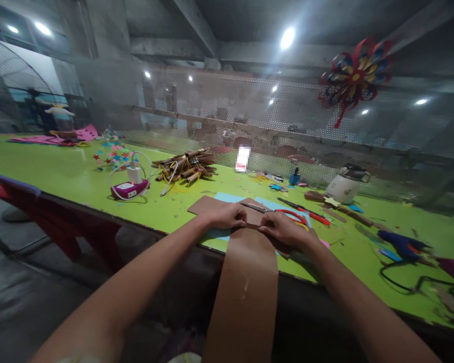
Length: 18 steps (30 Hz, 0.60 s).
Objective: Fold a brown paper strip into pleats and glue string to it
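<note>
A long strip of brown paper (249,287) hangs from the table's front edge down toward my lap. At its upper end, my left hand (229,216) pinches the left side of a narrow rolled or folded edge. The right side of that same edge is gripped by my right hand (283,228), fingers curled over it. Just beyond lie a flat brown piece (204,205) and light blue paper (227,196). Scissors with orange-red handles (293,216) rest close to my right hand. A black and red cutting tool (306,211) lies farther right.
Brown paper rolls with yellow string (189,166) are piled at the back. To the left stands a purple power strip (130,189) with a charger. A white jug (346,185), a glue gun (404,245) with black cord and paper scraps occupy the right side of the green table (166,212).
</note>
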Tool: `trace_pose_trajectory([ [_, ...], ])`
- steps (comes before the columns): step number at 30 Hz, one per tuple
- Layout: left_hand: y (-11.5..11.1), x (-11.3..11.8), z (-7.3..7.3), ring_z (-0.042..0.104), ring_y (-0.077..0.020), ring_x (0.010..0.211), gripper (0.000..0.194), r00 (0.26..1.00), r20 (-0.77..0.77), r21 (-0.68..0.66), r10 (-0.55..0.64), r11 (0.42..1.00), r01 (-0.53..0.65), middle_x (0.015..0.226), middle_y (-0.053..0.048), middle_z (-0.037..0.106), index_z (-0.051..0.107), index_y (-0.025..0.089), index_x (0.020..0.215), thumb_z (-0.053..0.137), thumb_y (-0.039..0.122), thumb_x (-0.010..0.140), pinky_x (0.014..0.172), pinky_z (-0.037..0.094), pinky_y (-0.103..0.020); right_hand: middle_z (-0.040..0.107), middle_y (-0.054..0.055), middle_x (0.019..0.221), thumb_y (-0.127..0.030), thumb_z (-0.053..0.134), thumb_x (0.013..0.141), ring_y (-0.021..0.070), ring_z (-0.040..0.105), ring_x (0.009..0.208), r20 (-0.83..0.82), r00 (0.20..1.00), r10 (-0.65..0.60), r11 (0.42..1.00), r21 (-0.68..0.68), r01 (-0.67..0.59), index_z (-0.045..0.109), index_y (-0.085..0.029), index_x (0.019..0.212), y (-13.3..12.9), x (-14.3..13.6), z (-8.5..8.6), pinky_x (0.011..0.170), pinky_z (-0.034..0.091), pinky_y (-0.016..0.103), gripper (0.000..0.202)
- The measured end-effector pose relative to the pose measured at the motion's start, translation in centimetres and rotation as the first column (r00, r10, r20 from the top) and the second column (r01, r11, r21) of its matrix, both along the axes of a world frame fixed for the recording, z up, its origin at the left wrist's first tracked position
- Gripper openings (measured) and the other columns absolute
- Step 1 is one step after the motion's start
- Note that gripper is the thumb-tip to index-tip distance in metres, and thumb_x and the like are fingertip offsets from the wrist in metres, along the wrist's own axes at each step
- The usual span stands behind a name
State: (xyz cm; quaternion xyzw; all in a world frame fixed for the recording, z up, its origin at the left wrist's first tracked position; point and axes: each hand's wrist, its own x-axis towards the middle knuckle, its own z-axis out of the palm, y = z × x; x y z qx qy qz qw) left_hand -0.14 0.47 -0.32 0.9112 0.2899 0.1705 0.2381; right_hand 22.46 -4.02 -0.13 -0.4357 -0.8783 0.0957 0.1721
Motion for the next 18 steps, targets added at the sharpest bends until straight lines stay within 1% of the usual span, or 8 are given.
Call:
trace_pose_trajectory([
  [4, -0.1, -0.1, 0.1, 0.045, -0.01, 0.059, 0.008, 0.999, -0.029, 0.05, -0.016, 0.999, 0.017, 0.07, -0.002, 0.059, 0.062, 0.014, 0.079, 0.056, 0.019, 0.078, 0.055, 0.032, -0.021, 0.065, 0.004, 0.074, -0.026, 0.056, 0.083, 0.0154, 0.055, 0.067, 0.03, 0.999, -0.022, 0.999, 0.037, 0.021, 0.063, -0.017, 0.075, -0.2, 0.4, -0.1, 0.059, 0.036, 0.025, 0.014],
  [8, -0.7, -0.3, 0.8, 0.044, -0.0108, 0.058, 0.006, 0.995, -0.104, 0.127, 0.006, 0.992, 0.007, 0.071, -0.003, 0.059, 0.061, 0.014, 0.075, 0.055, 0.015, 0.074, 0.053, 0.031, -0.023, 0.065, 0.005, 0.077, -0.024, 0.052, 0.084, 0.016, 0.056, 0.069, 0.057, 0.998, -0.005, 0.997, 0.076, 0.001, 0.064, -0.017, 0.077, -0.7, 0.5, 0.1, 0.061, 0.037, 0.025, 0.015],
  [11, -1.1, -0.5, 1.2, 0.043, -0.0106, 0.057, 0.007, 0.993, -0.121, 0.176, 0.014, 0.984, 0.008, 0.07, -0.003, 0.059, 0.06, 0.015, 0.07, 0.055, 0.012, 0.072, 0.053, 0.029, -0.023, 0.065, 0.005, 0.082, -0.021, 0.05, 0.084, 0.017, 0.057, 0.074, 0.099, 0.995, -0.016, 0.996, 0.09, 0.007, 0.066, -0.018, 0.081, -0.8, 0.6, 0.2, 0.064, 0.038, 0.025, 0.016],
  [14, -1.1, -0.9, 1.0, 0.044, -0.0108, 0.059, 0.01, 0.994, -0.108, 0.224, 0.006, 0.975, 0.018, 0.071, -0.003, 0.059, 0.061, 0.016, 0.071, 0.053, 0.011, 0.072, 0.055, 0.03, -0.022, 0.065, 0.005, 0.083, -0.021, 0.05, 0.085, 0.0179, 0.058, 0.078, 0.151, 0.988, -0.039, 0.995, 0.093, 0.025, 0.067, -0.02, 0.082, -0.6, 0.6, 0.2, 0.068, 0.039, 0.026, 0.017],
  [18, -1.1, -1.2, 0.2, 0.045, -0.0119, 0.062, 0.011, 0.993, -0.115, 0.33, -0.004, 0.943, 0.042, 0.078, -0.005, 0.058, 0.063, 0.015, 0.077, 0.052, 0.014, 0.076, 0.057, 0.032, -0.024, 0.063, 0.007, 0.086, -0.019, 0.049, 0.085, 0.0191, 0.057, 0.082, 0.221, 0.974, -0.043, 0.993, 0.112, 0.018, 0.066, -0.019, 0.083, -0.6, 0.5, 0.2, 0.072, 0.04, 0.027, 0.017],
])
